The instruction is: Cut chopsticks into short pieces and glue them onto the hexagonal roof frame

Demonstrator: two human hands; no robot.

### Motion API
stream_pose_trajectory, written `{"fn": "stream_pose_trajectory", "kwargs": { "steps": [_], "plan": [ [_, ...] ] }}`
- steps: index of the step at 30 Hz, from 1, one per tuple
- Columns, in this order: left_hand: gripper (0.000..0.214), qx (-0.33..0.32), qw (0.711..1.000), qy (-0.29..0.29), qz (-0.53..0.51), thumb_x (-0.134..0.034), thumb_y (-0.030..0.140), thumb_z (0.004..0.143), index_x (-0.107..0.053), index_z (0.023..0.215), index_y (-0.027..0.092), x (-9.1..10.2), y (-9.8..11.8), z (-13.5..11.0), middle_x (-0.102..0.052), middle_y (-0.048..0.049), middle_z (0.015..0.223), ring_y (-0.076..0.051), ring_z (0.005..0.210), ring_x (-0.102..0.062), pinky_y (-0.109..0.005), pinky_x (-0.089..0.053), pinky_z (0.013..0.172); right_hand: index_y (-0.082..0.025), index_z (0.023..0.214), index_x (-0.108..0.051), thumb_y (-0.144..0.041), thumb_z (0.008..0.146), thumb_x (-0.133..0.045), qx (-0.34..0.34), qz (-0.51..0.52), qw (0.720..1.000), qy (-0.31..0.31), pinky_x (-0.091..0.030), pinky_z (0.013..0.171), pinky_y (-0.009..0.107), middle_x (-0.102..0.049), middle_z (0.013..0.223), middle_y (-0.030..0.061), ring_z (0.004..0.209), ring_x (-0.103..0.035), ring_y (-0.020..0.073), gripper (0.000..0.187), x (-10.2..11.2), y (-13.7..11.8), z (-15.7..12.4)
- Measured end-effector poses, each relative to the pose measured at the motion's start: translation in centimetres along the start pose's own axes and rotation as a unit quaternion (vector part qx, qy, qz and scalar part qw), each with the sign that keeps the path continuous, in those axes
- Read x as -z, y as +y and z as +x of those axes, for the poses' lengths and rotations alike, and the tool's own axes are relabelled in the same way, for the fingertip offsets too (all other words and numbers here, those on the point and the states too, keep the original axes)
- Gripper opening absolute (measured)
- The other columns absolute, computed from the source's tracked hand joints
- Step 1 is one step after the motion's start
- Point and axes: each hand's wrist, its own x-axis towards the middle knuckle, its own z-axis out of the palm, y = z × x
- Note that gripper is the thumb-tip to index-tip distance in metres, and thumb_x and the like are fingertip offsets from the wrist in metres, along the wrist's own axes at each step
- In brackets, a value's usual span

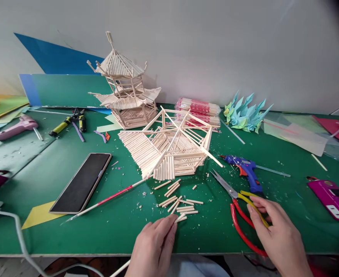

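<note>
My left hand (155, 246) is closed at the table's front edge, with pale wooden stick ends (181, 218) showing at its fingertips. A longer stick (120, 268) comes out below the hand; whether it is the same piece is hidden. Just beyond lie several short cut wooden sticks (186, 208). At the right, my right hand (276, 231) grips the yellow handle loop of scissors (230, 188). Their other loop is red, and the blades point away to the left. Behind both hands stands a partly covered roof frame of wooden sticks (178, 154).
Farther back are a stick pagoda (126, 92), packed sticks (198, 107) and a blue paper model (247, 113). A blue glue gun (246, 171) lies beside the scissors. At left are a phone (81, 182), a red-and-clear wrapper (112, 198), pliers (62, 125) and a pink glue gun (16, 129).
</note>
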Motion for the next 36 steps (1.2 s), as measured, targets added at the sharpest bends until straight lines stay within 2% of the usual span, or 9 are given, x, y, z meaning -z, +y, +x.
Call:
{"fn": "stream_pose_trajectory", "kwargs": {
  "steps": [6,10,14,22,26,29,32,34,36],
  "plan": [
    [0.023,-0.020,0.988,0.026,0.154,-0.039,0.019,0.087,-0.060,0.095,0.018,0.7,-0.9,1.0,-0.063,-0.0031,0.065,-0.018,0.054,-0.058,-0.030,-0.042,0.052,-0.018,0.098,-0.059,-0.030,0.086,-0.046,0.090,-0.004,0.996,-0.022,-0.048,0.070,0.034,-0.062,0.091,0.0078,0.082,-0.058,0.0211,0.021,-2.0,-2.7,2.8],
    [0.025,-0.001,0.965,0.024,0.261,-0.040,0.017,0.086,-0.064,0.093,0.018,1.1,-2.1,2.3,-0.060,-0.0052,0.069,-0.020,0.060,-0.056,-0.032,-0.040,0.056,-0.017,0.101,-0.063,-0.027,0.087,-0.046,0.141,-0.009,0.988,-0.056,-0.048,0.071,0.033,-0.061,0.087,0.0068,0.081,-0.057,0.0207,0.024,-4.2,-4.7,5.5],
    [0.025,0.025,0.958,0.024,0.285,-0.045,0.013,0.082,-0.065,0.096,0.019,0.7,-3.0,3.4,-0.062,-0.0077,0.076,-0.023,0.067,-0.055,-0.035,-0.039,0.061,-0.016,0.098,-0.067,-0.023,0.086,-0.048,0.172,-0.040,0.980,-0.091,-0.047,0.069,0.034,-0.059,0.080,0.0067,0.077,-0.055,0.0217,0.024,-5.6,-5.3,7.0],
    [0.022,0.018,0.966,0.079,0.245,-0.047,0.015,0.083,-0.063,0.097,0.016,-0.2,-3.5,3.9,-0.062,-0.0091,0.079,-0.024,0.072,-0.055,-0.036,-0.041,0.063,-0.013,0.091,-0.068,-0.024,0.086,-0.047,0.181,-0.068,0.975,-0.112,-0.045,0.067,0.038,-0.057,0.076,0.0082,0.075,-0.054,0.0245,0.024,-6.5,-5.1,7.5],
    [0.018,-0.015,0.968,0.147,0.202,-0.048,0.014,0.083,-0.061,0.095,0.014,0.0,-4.1,3.4,-0.062,-0.0087,0.080,-0.022,0.074,-0.055,-0.035,-0.041,0.064,-0.016,0.084,-0.065,-0.027,0.085,-0.048,0.167,-0.045,0.978,-0.116,-0.044,0.069,0.039,-0.058,0.078,0.0075,0.078,-0.054,0.0256,0.020,-6.0,-5.2,7.6],
    [0.016,-0.052,0.963,0.203,0.166,-0.046,0.010,0.083,-0.059,0.093,0.014,0.5,-3.9,3.0,-0.062,-0.0076,0.076,-0.020,0.070,-0.053,-0.033,-0.040,0.063,-0.019,0.081,-0.061,-0.030,0.086,-0.048,0.151,-0.009,0.981,-0.122,-0.045,0.067,0.035,-0.058,0.080,0.0056,0.078,-0.055,0.0229,0.017,-4.6,-6.3,7.0],
    [0.014,-0.081,0.964,0.224,0.116,-0.047,0.007,0.082,-0.057,0.089,0.015,1.2,-2.4,2.6,-0.060,-0.0043,0.068,-0.017,0.063,-0.051,-0.030,-0.040,0.060,-0.023,0.084,-0.057,-0.033,0.088,-0.045,0.139,0.074,0.976,-0.151,-0.046,0.064,0.026,-0.057,0.083,0.0022,0.074,-0.055,0.0161,0.016,-2.9,-8.6,5.7],
    [0.013,-0.080,0.977,0.196,0.011,-0.048,0.007,0.081,-0.057,0.077,0.015,1.5,-1.0,2.3,-0.056,-0.0025,0.063,-0.015,0.059,-0.050,-0.028,-0.040,0.060,-0.025,0.082,-0.057,-0.031,0.088,-0.047,0.113,0.201,0.951,-0.206,-0.044,0.058,0.022,-0.056,0.080,-0.0002,0.068,-0.053,0.0133,0.013,-2.0,-10.6,4.7],
    [0.022,-0.043,0.985,0.151,-0.075,-0.048,0.012,0.082,-0.053,0.062,0.017,1.7,0.3,2.1,-0.049,-0.0003,0.056,-0.013,0.055,-0.047,-0.025,-0.039,0.055,-0.025,0.080,-0.056,-0.027,0.087,-0.048,0.113,0.291,0.918,-0.242,-0.043,0.055,0.020,-0.054,0.076,-0.0015,0.065,-0.052,0.0119,0.012,-1.5,-12.3,4.0]
  ]
}}
